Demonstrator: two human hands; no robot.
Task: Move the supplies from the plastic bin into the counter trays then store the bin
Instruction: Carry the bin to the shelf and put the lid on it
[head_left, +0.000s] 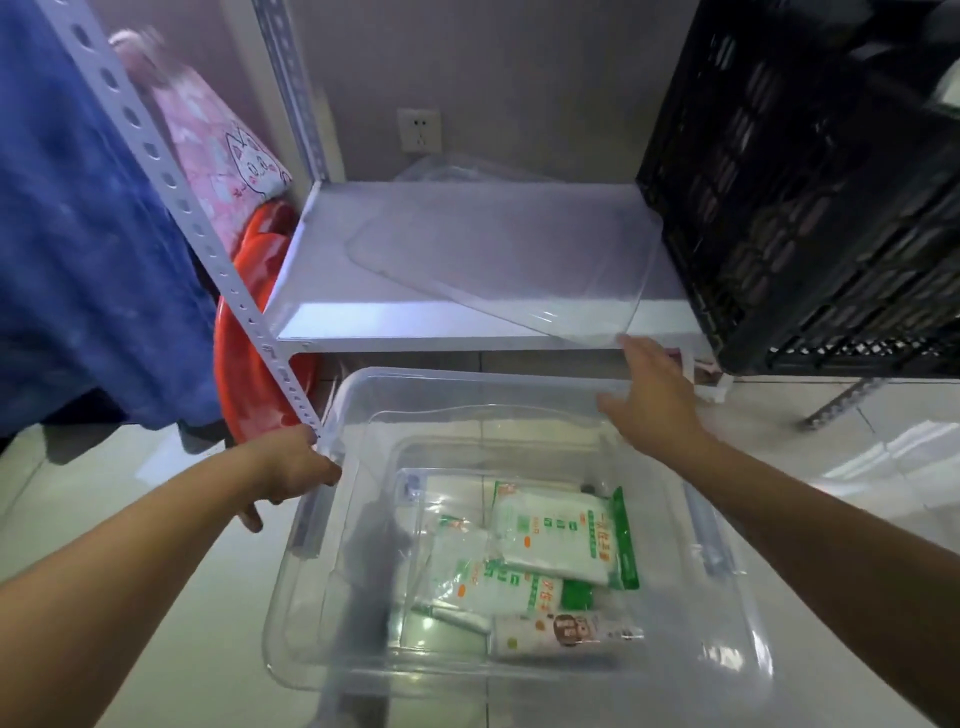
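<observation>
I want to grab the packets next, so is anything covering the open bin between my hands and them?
Nothing visible does. The clear lid lies on the shelf, off the bin. The packets lie uncovered on its floor, below the right hand; the left hand is at the bin's left rim.

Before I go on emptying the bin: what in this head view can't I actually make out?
- Package print in the bin: blurred, too small to read.
- Left hand fingers: curled behind the bin corner, so the grip is unclear.
- Black crate contents: dark behind the lattice, cut off by the right edge.
- Counter trays: outside the frame.
- Lid near corner: hidden by the right hand; contact unclear.
</observation>
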